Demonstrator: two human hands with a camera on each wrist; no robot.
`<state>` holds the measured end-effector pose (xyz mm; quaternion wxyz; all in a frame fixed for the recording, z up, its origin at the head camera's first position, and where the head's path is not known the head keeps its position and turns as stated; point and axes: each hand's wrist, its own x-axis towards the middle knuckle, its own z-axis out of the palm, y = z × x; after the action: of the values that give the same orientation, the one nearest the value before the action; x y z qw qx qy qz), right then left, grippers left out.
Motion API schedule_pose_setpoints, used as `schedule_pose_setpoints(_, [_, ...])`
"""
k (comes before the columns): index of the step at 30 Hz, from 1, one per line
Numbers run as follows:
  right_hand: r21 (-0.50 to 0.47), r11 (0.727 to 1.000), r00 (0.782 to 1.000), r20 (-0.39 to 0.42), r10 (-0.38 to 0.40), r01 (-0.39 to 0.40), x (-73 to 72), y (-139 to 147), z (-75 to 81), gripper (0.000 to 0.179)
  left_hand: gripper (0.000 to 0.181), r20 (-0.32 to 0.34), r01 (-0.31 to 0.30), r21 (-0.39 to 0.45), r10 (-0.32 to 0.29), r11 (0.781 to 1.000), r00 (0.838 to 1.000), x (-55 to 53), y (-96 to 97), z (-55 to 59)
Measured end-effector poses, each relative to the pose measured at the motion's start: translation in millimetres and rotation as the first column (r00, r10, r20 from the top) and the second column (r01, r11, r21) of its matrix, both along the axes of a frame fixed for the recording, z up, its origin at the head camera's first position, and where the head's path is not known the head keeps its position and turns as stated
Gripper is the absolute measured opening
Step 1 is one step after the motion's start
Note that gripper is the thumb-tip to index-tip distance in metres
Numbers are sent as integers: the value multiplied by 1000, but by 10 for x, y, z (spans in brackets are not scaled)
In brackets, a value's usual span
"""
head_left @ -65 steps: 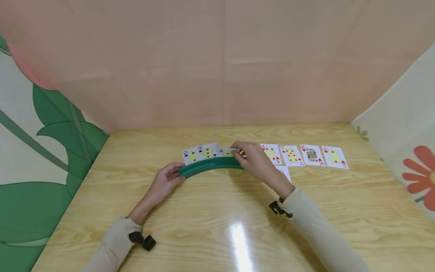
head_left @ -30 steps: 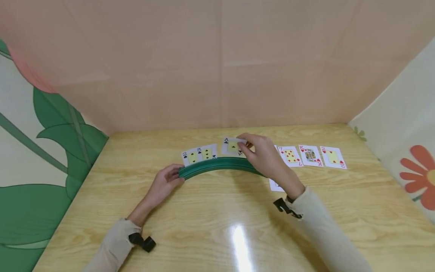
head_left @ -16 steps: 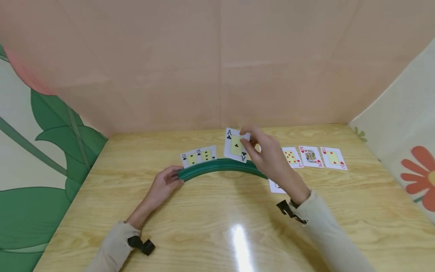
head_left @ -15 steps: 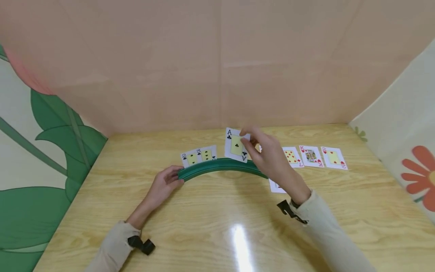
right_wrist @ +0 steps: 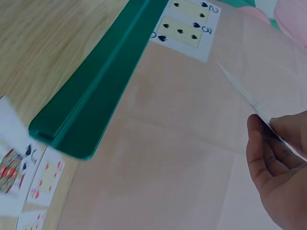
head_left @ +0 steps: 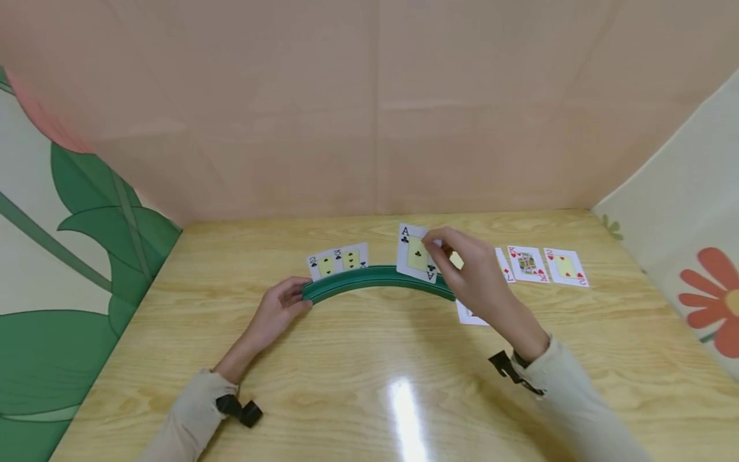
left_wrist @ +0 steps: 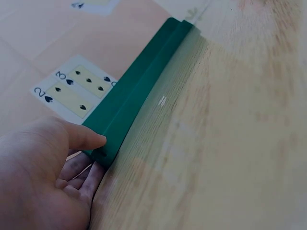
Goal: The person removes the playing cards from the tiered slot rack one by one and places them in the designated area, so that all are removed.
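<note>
A curved green card holder [head_left: 369,274] lies on the table, and my left hand [head_left: 281,305] grips its left end. The left wrist view shows the thumb [left_wrist: 88,137] on top and fingers beneath. The two of spades [head_left: 325,266] and three of spades [head_left: 351,260] stand in the holder's slot, overlapping. My right hand [head_left: 470,266] pinches the ace of clubs [head_left: 417,252] by its upper right edge, tilted near the holder's right half. In the right wrist view this ace [right_wrist: 244,93] is almost edge-on and apart from the holder.
The king of hearts [head_left: 527,264] and two of hearts [head_left: 567,267] lie face up at the right. A seven of diamonds [head_left: 505,264] is partly behind my right hand. A black-suit face card [right_wrist: 10,167] lies near the holder's right end. Pink cloth [head_left: 375,128] closes the back.
My right hand has lifted the ace of clubs up from behind the holder, turned it more upright, then shifted it right and slightly down. My left hand keeps its grip on the holder.
</note>
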<state>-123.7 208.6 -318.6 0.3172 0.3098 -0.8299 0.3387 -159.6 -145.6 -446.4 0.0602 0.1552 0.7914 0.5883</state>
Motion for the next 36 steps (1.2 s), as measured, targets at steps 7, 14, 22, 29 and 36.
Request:
schedule_pose_setpoints(7, [26, 1000, 1000, -21, -12, 13, 91, 185, -36, 24, 38, 15, -4, 8, 4, 1000, 1000, -11, 9, -41])
schedule_pose_setpoints(14, [97, 992, 997, -17, -78, 79, 173, 347, -21, 22, 39, 20, -6, 0, 6, 1000, 1000, -2, 13, -18])
schedule_pose_setpoints(22, [112, 988, 995, -13, -101, 102, 219, 479, 7, 25, 39, 7, -6, -11, 6, 1000, 1000, 1, 16, 36])
schedule_pose_setpoints(29, [138, 982, 990, 35, -136, 130, 197, 585, -4, 26, 39, 15, -11, -11, 12, 1000, 1000, -3, -1, 13])
schedule_pose_setpoints(36, [161, 970, 977, 77, -198, 184, 179, 735, -17, 20, 39, 10, -8, 11, 8, 1000, 1000, -11, 14, -28])
